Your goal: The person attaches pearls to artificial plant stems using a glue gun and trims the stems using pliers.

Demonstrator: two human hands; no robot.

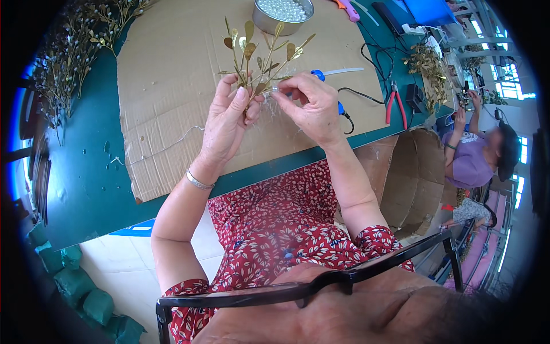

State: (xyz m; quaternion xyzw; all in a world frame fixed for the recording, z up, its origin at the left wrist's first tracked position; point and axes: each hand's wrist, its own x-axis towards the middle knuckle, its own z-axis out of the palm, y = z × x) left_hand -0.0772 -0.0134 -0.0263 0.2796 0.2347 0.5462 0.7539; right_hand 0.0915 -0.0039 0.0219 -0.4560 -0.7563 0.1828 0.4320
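Observation:
My left hand (229, 109) is closed around the stems of a gold artificial leaf spray (252, 57), which stands upright above the cardboard. Its leaves fan out over my fingertips. Just to the right, my right hand (309, 103) pinches a small pale bead (275, 89) between thumb and forefinger, close to the lower leaves. Partly hidden behind my right hand lies a blue glue gun (342, 109) with a translucent glue stick (344, 70) beyond it. Thin glue strands hang between and below my hands.
A round metal tin (264, 22) of pearl beads stands at the far side of the cardboard sheet (166, 63). Red-handled pliers (395, 106), a pink glue gun (346, 9) and cables lie right. Berry sprays (63, 63) cover the left. A person (472, 149) works at right.

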